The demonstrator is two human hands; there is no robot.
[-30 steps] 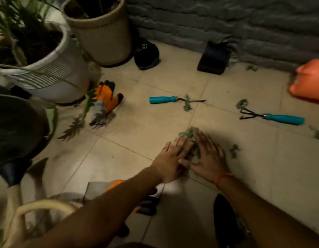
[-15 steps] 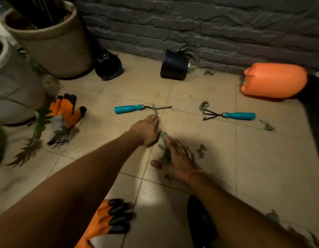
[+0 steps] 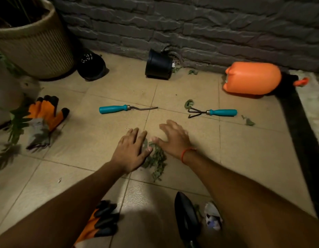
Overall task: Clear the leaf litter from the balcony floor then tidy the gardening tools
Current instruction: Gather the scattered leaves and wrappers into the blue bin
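A small heap of green leaf litter [image 3: 156, 161] lies on the beige tiled floor between my hands. My left hand [image 3: 131, 151] lies flat on the floor at the heap's left edge, fingers straight. My right hand [image 3: 173, 138] is spread just right of the heap, fingers extended, thumb touching the leaves. Beyond them lie a teal-handled weeder [image 3: 115, 109] and a teal-handled hand rake [image 3: 220, 112] with a leaf clump [image 3: 188, 103] at its tines. More loose leaves [image 3: 248, 121] sit to the right. A black trowel [image 3: 186, 217] lies near my right forearm.
An orange glove [image 3: 46, 115] lies left; another glove [image 3: 99, 222] is under my left forearm. A ribbed beige planter [image 3: 30, 43] stands back left. A black pot [image 3: 158, 67] and an orange jug [image 3: 251, 80] lie tipped by the grey brick wall [image 3: 191, 24].
My left hand has drawn back from near the weeder to the heap's left side. My right hand has shifted to the heap's right side, and the leaves are gathered closer between the hands.
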